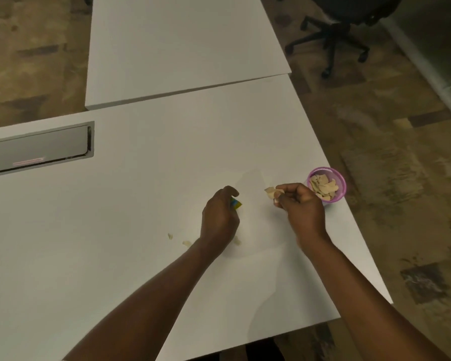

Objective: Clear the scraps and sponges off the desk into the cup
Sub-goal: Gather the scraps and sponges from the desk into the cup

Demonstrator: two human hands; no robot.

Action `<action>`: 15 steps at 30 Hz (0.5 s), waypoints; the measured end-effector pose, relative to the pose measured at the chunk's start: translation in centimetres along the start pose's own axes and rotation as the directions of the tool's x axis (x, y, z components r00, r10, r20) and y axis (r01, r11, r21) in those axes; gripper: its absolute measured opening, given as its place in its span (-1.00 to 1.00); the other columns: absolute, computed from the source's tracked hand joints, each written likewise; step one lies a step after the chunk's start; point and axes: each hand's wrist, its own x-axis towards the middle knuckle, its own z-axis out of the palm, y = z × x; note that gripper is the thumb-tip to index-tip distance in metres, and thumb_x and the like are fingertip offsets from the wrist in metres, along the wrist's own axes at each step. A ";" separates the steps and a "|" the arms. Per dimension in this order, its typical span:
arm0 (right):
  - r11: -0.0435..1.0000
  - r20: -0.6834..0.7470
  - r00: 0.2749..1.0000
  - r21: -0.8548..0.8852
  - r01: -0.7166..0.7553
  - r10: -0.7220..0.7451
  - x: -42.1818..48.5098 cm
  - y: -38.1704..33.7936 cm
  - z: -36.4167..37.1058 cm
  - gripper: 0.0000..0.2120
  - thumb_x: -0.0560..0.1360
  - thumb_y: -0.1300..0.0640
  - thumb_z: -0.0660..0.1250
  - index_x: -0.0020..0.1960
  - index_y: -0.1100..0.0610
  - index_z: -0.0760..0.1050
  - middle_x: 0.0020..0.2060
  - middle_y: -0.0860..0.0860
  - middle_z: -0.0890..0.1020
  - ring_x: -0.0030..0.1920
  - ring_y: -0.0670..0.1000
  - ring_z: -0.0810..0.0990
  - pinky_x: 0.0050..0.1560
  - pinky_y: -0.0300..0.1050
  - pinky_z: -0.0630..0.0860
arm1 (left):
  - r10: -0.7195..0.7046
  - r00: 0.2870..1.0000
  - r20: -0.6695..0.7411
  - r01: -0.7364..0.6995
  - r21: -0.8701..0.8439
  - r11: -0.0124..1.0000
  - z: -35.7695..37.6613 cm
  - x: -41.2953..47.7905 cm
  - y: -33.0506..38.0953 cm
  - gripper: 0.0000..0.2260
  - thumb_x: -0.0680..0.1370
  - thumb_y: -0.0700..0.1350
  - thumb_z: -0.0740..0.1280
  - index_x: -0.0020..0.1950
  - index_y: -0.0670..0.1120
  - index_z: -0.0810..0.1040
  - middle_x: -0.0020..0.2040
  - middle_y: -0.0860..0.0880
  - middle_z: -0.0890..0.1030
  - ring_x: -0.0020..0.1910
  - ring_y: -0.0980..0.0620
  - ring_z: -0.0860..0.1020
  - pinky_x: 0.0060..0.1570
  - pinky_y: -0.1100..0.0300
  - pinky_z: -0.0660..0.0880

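A person is leaning over a white table (141,204), both bare arms stretching across it toward a small purple cup (343,187) standing near the table's right edge. The left hand (220,217) is curling its fingers (231,191) around a small sponge (236,203) low at the table surface, with only a blue-and-yellow corner showing. The right hand (301,207), just beside the cup, is pinching a tan scrap (270,192) between thumb and fingertips, clear of the table. The cup is already carrying a heap of similar tan pieces (323,187), reaching close to its rim. Three loose scraps are lying on the table. Two (170,236) (186,243) are left of the left wrist, and one (237,241) is just at its right side, partly hidden.

The sponge is looking soft and light, likely to squash under a firm grip, so a loose wrap across its sides should be enough. The scraps are looking thin, ragged and nearly weightless; what they are made of cannot be told. Lying flat on a smooth top, they are probably best taken by an edge with a fingertip pinch. The cup is looking light and is sitting near the edge, so a careless knock could be tipping it over.
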 end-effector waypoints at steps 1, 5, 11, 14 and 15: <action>0.999 -0.036 0.999 -0.037 0.036 -0.038 0.4 -0.3 -1.1 -0.91 0.51 0.24 0.43 -0.05 0.07 0.63 -0.15 0.00 0.72 -0.17 -0.07 0.69 -0.03 -0.17 0.60 | 0.009 1.000 0.012 -0.009 -0.008 1.000 0.5 0.3 1.1 -0.70 0.51 -0.34 0.22 0.11 -0.05 0.58 0.01 0.03 0.65 -0.07 0.03 0.57 -0.12 0.20 0.41; 0.920 -0.197 0.946 -0.350 0.176 -0.256 2.0 -0.9 -5.7 -0.93 0.51 0.17 0.42 -0.11 0.01 0.61 -0.23 -0.10 0.68 -0.23 -0.14 0.63 -0.15 -0.32 0.52 | 0.077 0.996 0.054 -0.075 -0.034 0.997 2.6 1.4 6.2 -0.84 0.53 -0.25 0.29 0.02 -0.05 0.59 -0.05 0.03 0.68 -0.09 -0.01 0.60 -0.16 0.15 0.44; 0.793 -0.218 0.897 -0.575 0.200 -0.384 4.7 -0.2 -9.0 -0.90 0.53 0.23 0.36 -0.02 0.09 0.63 -0.02 0.08 0.63 -0.07 0.08 0.63 -0.12 -0.15 0.58 | 0.259 0.964 0.064 -0.254 -0.069 0.965 6.8 2.9 12.4 -0.92 0.56 -0.17 0.31 -0.03 -0.04 0.60 -0.03 0.02 0.60 -0.10 -0.01 0.56 -0.13 0.04 0.55; 0.741 -0.169 0.905 -0.642 0.199 -0.389 5.6 -0.1 -9.5 -0.87 0.53 0.24 0.36 0.05 0.14 0.64 0.03 0.11 0.60 -0.02 0.09 0.60 -0.04 -0.17 0.52 | 0.335 0.941 0.044 -0.335 -0.010 0.942 8.9 3.7 13.5 -0.90 0.54 -0.18 0.34 -0.03 -0.05 0.65 -0.03 -0.03 0.56 -0.07 -0.06 0.52 -0.16 0.04 0.52; 0.736 -0.159 0.910 -0.648 0.197 -0.384 5.7 -0.2 -9.5 -0.85 0.54 0.25 0.36 0.09 0.15 0.63 0.05 0.10 0.60 -0.01 0.08 0.60 -0.03 -0.18 0.51 | 0.349 0.936 0.039 -0.350 0.017 0.937 9.6 3.9 13.6 -0.89 0.52 -0.19 0.35 -0.05 -0.06 0.67 -0.06 -0.04 0.57 -0.08 -0.09 0.51 -0.16 0.02 0.51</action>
